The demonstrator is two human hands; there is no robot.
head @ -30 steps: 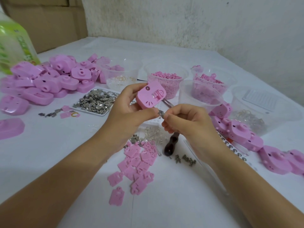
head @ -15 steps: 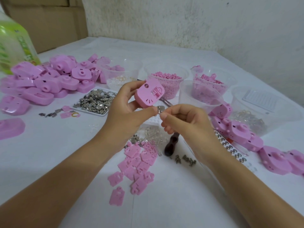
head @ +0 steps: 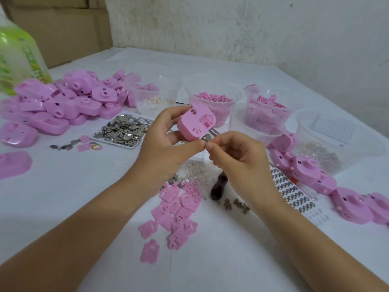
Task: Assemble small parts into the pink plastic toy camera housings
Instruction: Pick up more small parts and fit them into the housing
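Note:
My left hand (head: 166, 142) grips a pink toy camera housing (head: 196, 124) above the table, its open back facing me. My right hand (head: 235, 157) pinches a small metal part (head: 206, 138) between thumb and fingertips right at the housing's lower edge, beside my left thumb. Whether the part touches the housing I cannot tell. A heap of pink housings (head: 61, 104) lies at the far left, and more housings (head: 311, 171) lie at the right.
A white tray of metal contacts (head: 124, 129) sits left of my hands. Clear tubs with pink bits (head: 212, 102) and other parts (head: 267, 110) stand behind. Flat pink plates (head: 176, 209), a dark-handled tool (head: 219, 186) and a sticker sheet (head: 292, 194) lie below. A green bottle (head: 16, 57) stands far left.
My left hand has tilted and turned the housing slightly. My right hand has brought the small metal part up to the housing's lower edge, closer to my left thumb.

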